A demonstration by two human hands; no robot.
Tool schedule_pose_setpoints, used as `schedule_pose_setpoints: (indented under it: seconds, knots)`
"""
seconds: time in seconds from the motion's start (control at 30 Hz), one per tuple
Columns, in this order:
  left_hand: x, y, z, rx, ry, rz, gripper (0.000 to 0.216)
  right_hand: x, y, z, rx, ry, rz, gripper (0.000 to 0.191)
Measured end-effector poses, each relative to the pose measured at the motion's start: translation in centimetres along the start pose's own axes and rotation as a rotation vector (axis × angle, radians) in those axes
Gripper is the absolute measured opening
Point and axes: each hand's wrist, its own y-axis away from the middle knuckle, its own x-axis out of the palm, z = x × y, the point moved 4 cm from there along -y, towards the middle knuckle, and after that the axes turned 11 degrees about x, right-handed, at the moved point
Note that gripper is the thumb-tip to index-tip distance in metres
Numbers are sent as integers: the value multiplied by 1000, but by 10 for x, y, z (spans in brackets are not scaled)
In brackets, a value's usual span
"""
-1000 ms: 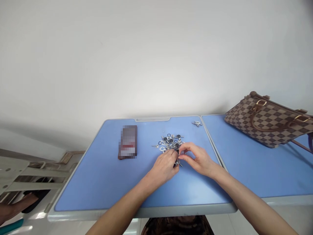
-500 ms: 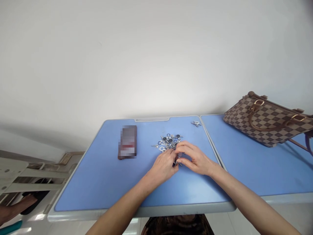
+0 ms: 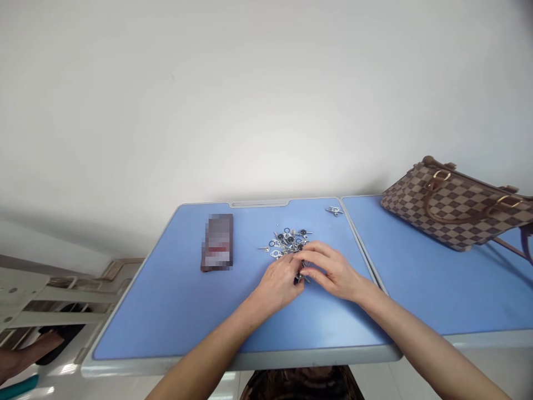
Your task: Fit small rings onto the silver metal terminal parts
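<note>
A small metal fitting (image 3: 301, 277), partly hidden, sits pinched between the left hand (image 3: 278, 283) and right hand (image 3: 333, 272), which are together at the front edge of a loose pile of washers, rings and lugs (image 3: 287, 241). Pile lies mid-tabletop (image 3: 166, 311), blue with grey rim. Two or three metal parts (image 3: 334, 210) lie apart near the far edge. Pixelated flat object (image 3: 217, 242) to the left. Checkered brown handbag (image 3: 453, 205) on adjoining blue panel (image 3: 433, 294). Another person's forearm (image 3: 29, 350) at lower left, off the tabletop.
</note>
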Motion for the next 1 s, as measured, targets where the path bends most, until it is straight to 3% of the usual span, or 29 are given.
schedule_pose_setpoints:
  seconds: [0.13,0.3,0.5,0.6,0.7,0.87,1.0]
  knots:
    - [2,1,2,13,-32,-7,29,1,0,-4,27,-43,-72,29]
    - [5,2,4,5,-34,27,27,-2,1,-7,194,-197,32,42]
    - [4,1,3,17,-23,-3,24,-1,1,-3,23,27,-14,33]
    - [4,2,3,31,-18,-19,29,2,0,-5,46,42,-41,28]
    - [5,2,4,16,-42,-1,24,3,1,-6,101,-69,-34,35]
    - [4,1,6,-10,-27,23,26,3,4,-6,243,-232,106,49]
    - [3,1,7,-4,-14,-2,31,0,2,0,186,-53,120,36]
